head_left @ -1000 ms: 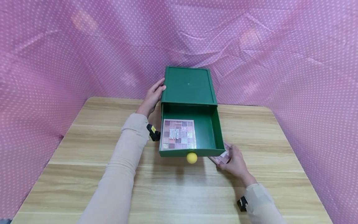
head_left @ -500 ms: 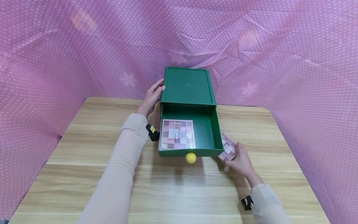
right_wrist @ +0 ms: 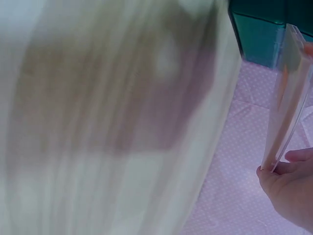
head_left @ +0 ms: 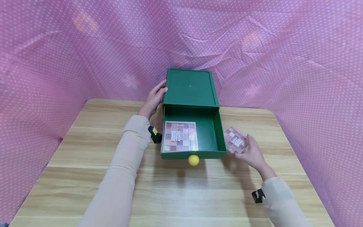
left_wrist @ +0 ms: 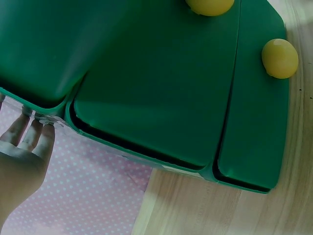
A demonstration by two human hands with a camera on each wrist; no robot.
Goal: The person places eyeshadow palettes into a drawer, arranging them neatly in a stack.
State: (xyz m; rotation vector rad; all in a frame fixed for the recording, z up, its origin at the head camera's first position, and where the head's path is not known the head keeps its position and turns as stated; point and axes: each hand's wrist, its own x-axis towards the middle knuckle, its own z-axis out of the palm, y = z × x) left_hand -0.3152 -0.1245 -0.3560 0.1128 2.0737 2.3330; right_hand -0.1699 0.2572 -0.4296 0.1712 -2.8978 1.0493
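A green drawer cabinet (head_left: 190, 86) stands at the back of the table, its top drawer (head_left: 207, 135) pulled out. One eyeshadow palette (head_left: 180, 136) lies flat in the left part of that drawer. My left hand (head_left: 153, 99) rests with extended fingers against the cabinet's left side; the left wrist view shows the fingertips (left_wrist: 48, 128) at its edge. My right hand (head_left: 253, 154) grips a second eyeshadow palette (head_left: 235, 140) by its edges, just right of the drawer and outside it. Edge-on in the right wrist view, this palette (right_wrist: 286, 107) is raised above the table.
Yellow round knobs mark the drawer fronts, one on the open drawer (head_left: 193, 160) and one on a lower drawer (left_wrist: 280, 58). A pink dotted cloth (head_left: 113, 56) hangs behind and at both sides of the wooden table (head_left: 99, 176).
My right hand has moved right and away from me with its palette, from partly under the drawer's front corner to beside the drawer. The left hand has stayed on the cabinet.
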